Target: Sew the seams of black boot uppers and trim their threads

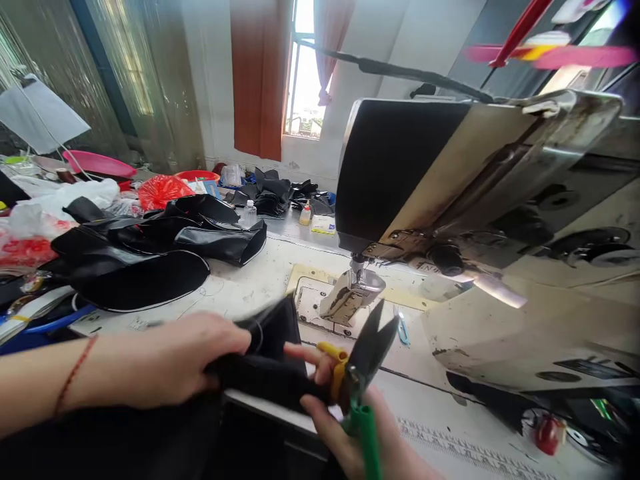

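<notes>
My left hand (170, 360) is closed around a black fabric piece (273, 347) at the near edge of the sewing table. My right hand (350, 420) pinches the other end of that black piece and also holds thread snips (367, 360) with green and yellow handles, their black blades open and pointing up. A red string bracelet (73, 377) sits on my left wrist. The presser foot (353, 293) of the sewing machine (450, 200) stands just behind the snips.
A pile of black leather-like pieces (150, 253) lies at the left of the white table (250, 273). Red plastic bags (160, 190), a small bottle (249, 215), a glue bottle (305, 215) and more black scraps sit farther back. A small blue tool (403, 330) lies by the needle plate.
</notes>
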Available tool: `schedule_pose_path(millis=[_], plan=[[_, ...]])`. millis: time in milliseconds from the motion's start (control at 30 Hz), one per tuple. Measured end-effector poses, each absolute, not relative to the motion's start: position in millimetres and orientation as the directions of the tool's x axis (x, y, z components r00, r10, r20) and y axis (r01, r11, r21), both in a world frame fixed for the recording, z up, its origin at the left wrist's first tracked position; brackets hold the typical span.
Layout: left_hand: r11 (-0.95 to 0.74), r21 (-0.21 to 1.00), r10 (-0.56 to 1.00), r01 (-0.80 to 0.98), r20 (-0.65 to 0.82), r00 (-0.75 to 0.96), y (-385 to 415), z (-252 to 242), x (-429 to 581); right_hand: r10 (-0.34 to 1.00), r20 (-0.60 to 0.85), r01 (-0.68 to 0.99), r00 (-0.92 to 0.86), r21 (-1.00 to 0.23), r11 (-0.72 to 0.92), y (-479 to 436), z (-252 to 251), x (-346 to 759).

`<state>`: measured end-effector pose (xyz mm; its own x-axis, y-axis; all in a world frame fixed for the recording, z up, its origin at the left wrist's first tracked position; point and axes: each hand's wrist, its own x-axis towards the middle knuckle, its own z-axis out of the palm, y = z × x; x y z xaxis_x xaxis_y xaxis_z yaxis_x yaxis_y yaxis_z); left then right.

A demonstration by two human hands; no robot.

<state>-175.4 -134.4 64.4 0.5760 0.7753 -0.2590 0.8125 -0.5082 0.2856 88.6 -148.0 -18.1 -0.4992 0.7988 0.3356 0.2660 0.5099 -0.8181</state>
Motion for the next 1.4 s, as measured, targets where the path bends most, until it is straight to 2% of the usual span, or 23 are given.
schedule_pose_path(millis=[100,167,233,300,400,467,600,667,733,800,867,933,1000,1100,1200,1300,1400], plan=[[-0.701,-0.061,0.713,0.710,-0.097,0.695,-117,62,-162,0.641,0.635,0.305,-0.431,-0.566,0.766,-131,-36,77],[-0.730,-0.206,0.671,0.651,-0.035,0.741,-110,35,-150,0.489,0.713,0.337,-0.503,-0.359,0.870,-119,-49,84],[-0.734,-0.204,0.670,0.648,-0.062,0.739,-112,-2,-134,0.383,0.651,0.362,-0.655,-0.175,0.916,-114,-63,103],[-0.732,-0.052,0.677,0.679,-0.167,0.717,-119,-37,-113,0.334,0.521,0.362,-0.786,-0.051,0.931,-118,-77,130],[-0.770,0.156,0.569,0.619,-0.271,0.776,-130,-70,-77,0.332,0.415,0.353,-0.847,-0.027,0.935,-133,-98,167],[-0.777,0.170,0.541,0.606,-0.311,0.782,-132,-80,-53,0.343,0.389,0.354,-0.855,-0.045,0.934,-142,-109,183],[-0.762,0.166,0.567,0.625,-0.294,0.769,-129,-98,-29,0.430,0.430,0.344,-0.794,-0.266,0.901,-140,-124,196],[-0.818,0.233,0.487,0.527,-0.208,0.848,-131,-107,-32,0.511,0.450,0.361,-0.732,-0.380,0.852,-135,-130,199],[-0.808,0.329,0.480,0.489,-0.114,0.870,-134,-113,-38,0.583,0.446,0.393,-0.679,-0.451,0.802,-131,-135,201],[-0.686,0.456,0.603,0.567,-0.080,0.794,-138,-114,-40,0.635,0.418,0.410,-0.650,-0.510,0.756,-129,-138,202],[-0.498,0.555,0.736,0.666,-0.135,0.663,-140,-111,-34,0.666,0.375,0.416,-0.645,-0.558,0.718,-127,-139,201],[-0.366,0.589,0.802,0.720,-0.194,0.565,-140,-108,-25,0.684,0.334,0.421,-0.649,-0.591,0.688,-126,-136,200],[-0.315,0.589,0.816,0.744,-0.232,0.529,-138,-108,-18,0.693,0.310,0.425,-0.651,-0.606,0.672,-124,-131,204],[-0.326,0.597,0.819,0.733,-0.210,0.534,-135,-115,-17,0.651,0.302,0.417,-0.696,-0.569,0.709,-121,-117,228],[-0.364,0.628,0.818,0.687,-0.138,0.559,-135,-121,-20,0.590,0.181,0.491,-0.787,-0.397,0.776,-117,-102,267],[-0.380,0.623,0.805,0.684,-0.142,0.576,-136,-123,-21,0.641,-0.004,0.628,-0.768,-0.202,0.751,-114,-93,298],[-0.408,0.589,0.804,0.697,-0.129,0.580,-138,-122,-20,0.665,-0.066,0.668,-0.744,-0.122,0.734,-109,-92,305]])
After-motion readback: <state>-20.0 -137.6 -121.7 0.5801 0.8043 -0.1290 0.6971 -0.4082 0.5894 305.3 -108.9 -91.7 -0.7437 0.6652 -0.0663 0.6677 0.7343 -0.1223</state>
